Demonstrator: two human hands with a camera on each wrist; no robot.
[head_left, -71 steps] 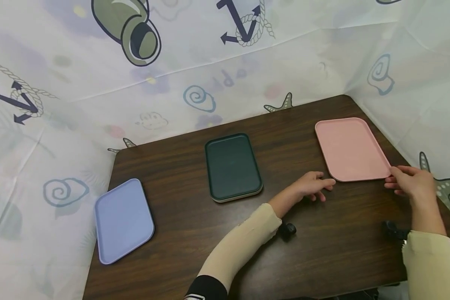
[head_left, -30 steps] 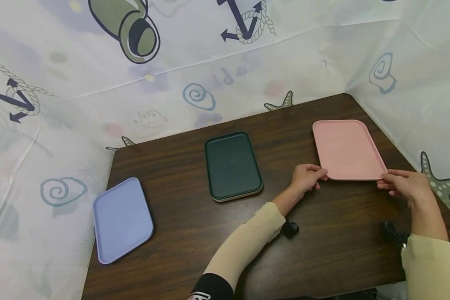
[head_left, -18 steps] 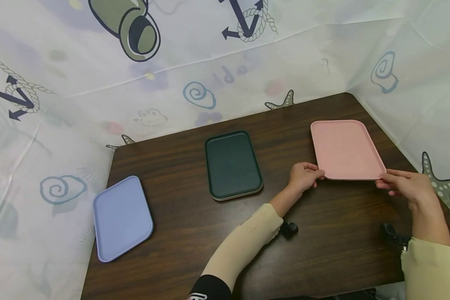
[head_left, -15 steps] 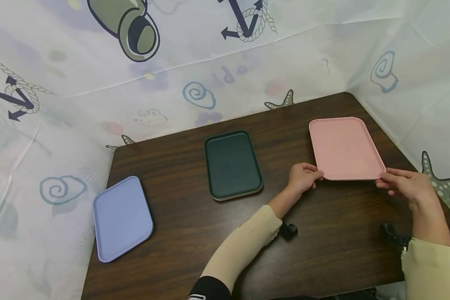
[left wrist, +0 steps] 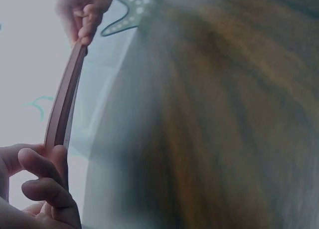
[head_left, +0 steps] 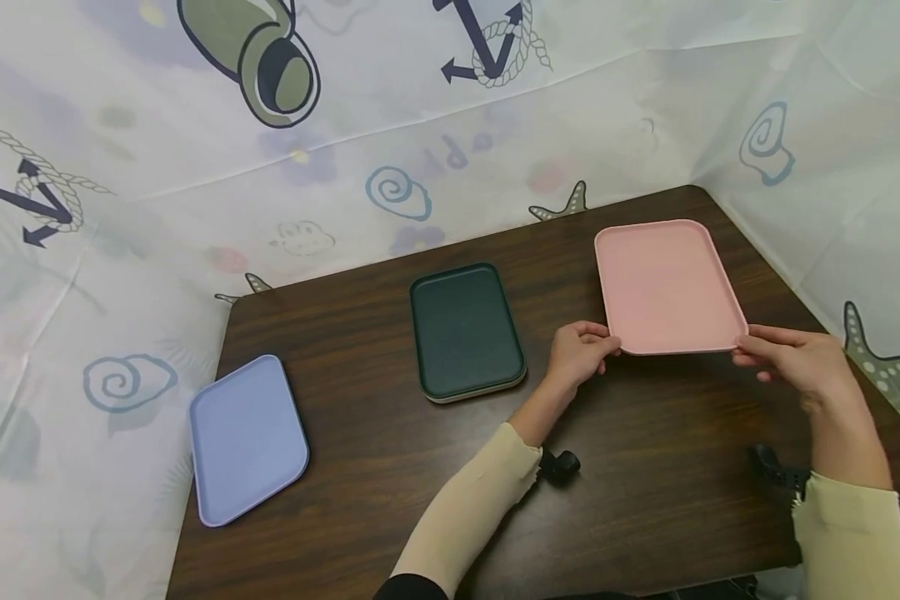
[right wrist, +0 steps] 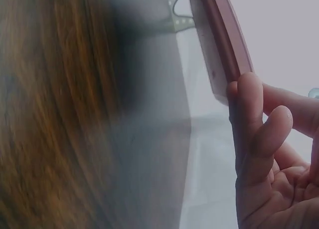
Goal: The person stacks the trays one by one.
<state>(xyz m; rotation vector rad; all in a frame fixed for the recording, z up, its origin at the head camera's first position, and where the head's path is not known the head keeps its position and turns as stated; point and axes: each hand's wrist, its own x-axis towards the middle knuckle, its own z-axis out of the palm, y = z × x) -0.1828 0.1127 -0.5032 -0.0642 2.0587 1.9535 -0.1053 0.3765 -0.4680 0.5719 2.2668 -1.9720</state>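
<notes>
With bent fingers (left wrist: 47, 191) of the left hand (head_left: 576, 357) and right hand (head_left: 791, 358) alike, grips the two near corners of a flat, rounded-corner pink tray (head_left: 671, 287), plastic by the look of it. Holds it over the far right part of a dark brown, wood-grain tabletop (head_left: 352, 400), with the near edge clear of the surface in both wrist views. Cannot tell about the far edge.

Judging by the layout, has the lifting done, or nearly so, and the setting down left. Leaves untouched, at the left end, a flat, pale blue, rounded-corner plastic tray (head_left: 249, 442); leaves likewise, around the middle, a flat, dark green, rounded-corner plastic tray (head_left: 467, 332), seemingly stacked, to go by the pale line under the rim.

For edges, meets first a white, sea-printed cloth backdrop (head_left: 217, 200), just behind the table and along the right end. Has most open room in front of the pink tray, between the forearms, and plenty between blue and green. Has less between green and pink, with the left hand at the near end of that gap, and least beside the right hand. Should also mind a small black wrist camera (head_left: 560, 467) jutting from the beige left sleeve (head_left: 465, 517).
</notes>
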